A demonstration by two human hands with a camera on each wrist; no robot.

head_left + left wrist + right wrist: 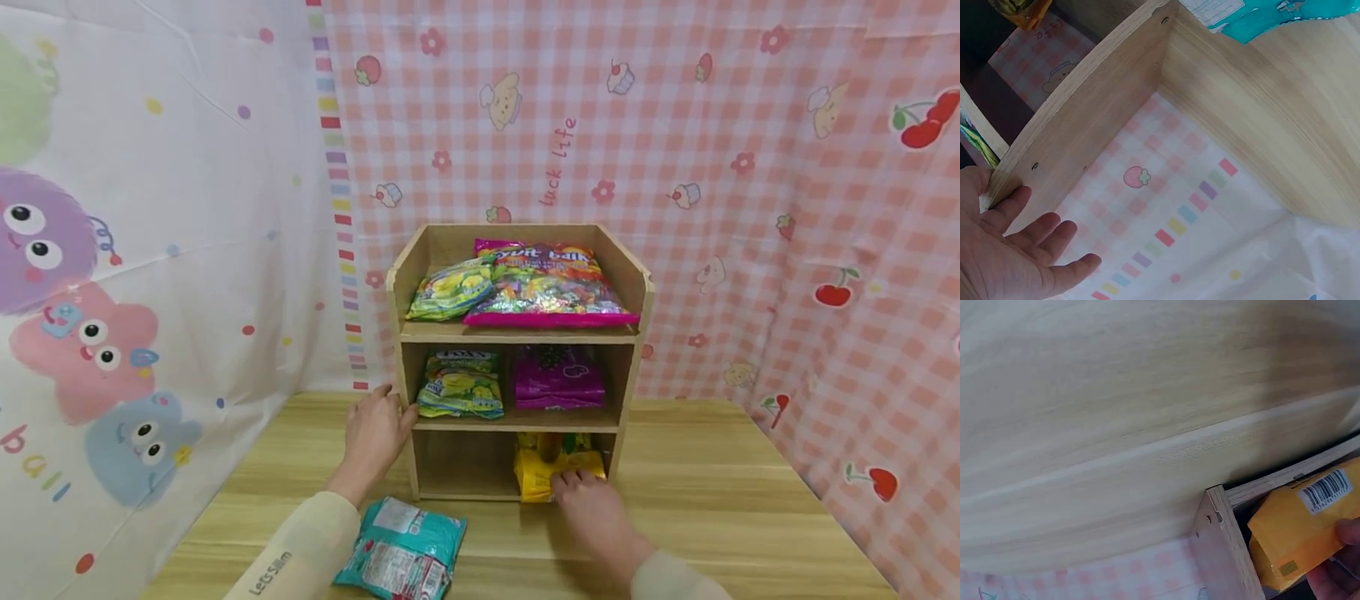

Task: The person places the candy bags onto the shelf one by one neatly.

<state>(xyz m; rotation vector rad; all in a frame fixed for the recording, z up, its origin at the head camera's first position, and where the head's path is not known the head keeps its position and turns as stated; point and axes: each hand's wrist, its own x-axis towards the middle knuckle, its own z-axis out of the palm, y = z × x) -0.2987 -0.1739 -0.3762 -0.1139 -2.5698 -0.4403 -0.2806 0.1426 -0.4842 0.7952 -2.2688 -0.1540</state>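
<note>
A small wooden shelf point(517, 336) with three levels stands on the table. At its left side panel point(1094, 75) my left hand point(377, 429) holds the front edge, thumb on the inner side and index finger on the outer; the other fingers point(1054, 240) stay off the wood. My right hand point(592, 508) grips the yellow candy bag point(536, 475) by its front end, in the right part of the bottom level. The right wrist view shows the bag's barcode and only part of that hand. A teal bag point(408, 550) lies on the table before the shelf's left side.
On the top level lie a green-yellow candy bag point(453, 290) and a large pink-edged candy bag point(551, 287). The middle level holds another green-yellow bag point(461, 387) and a purple bag point(558, 379). Patterned cloth point(555, 100) hangs behind and beside the table point(705, 483).
</note>
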